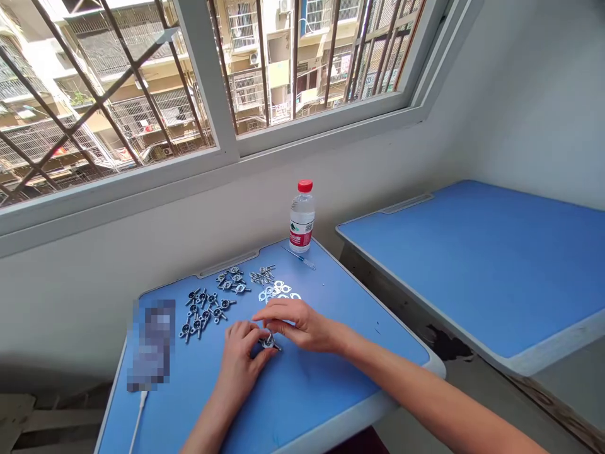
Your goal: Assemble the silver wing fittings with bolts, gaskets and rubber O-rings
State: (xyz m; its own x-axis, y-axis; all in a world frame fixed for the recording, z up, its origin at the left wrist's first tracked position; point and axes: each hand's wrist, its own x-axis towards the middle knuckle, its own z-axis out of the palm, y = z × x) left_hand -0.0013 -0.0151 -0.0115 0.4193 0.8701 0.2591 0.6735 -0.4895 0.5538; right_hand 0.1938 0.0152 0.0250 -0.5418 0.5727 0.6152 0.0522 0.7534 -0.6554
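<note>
On the blue desk, my left hand (pixel 242 354) steadies a small metal fitting (pixel 268 342) between its thumb and fingers. My right hand (pixel 293 323) comes in from the right, just over the same fitting, with thumb and fingers drawn together; whatever they pinch is too small to make out. Just beyond it lie several flat silvery plates (pixel 278 290), partly covered by the right hand. Small metal levers (pixel 263 274) form a little heap behind them. Fittings with dark round centres (pixel 203 311) are gathered left of my hands, and a group of silvery fittings (pixel 232 279) sits farther back.
A water bottle (pixel 302 221) with a red cap stands at the desk's far corner, a blue pen-like tool (pixel 299 257) before it. At left lies a pixelated object (pixel 154 343) with a white cable (pixel 138 419). A second blue desk (pixel 482 252) stands right, across a gap.
</note>
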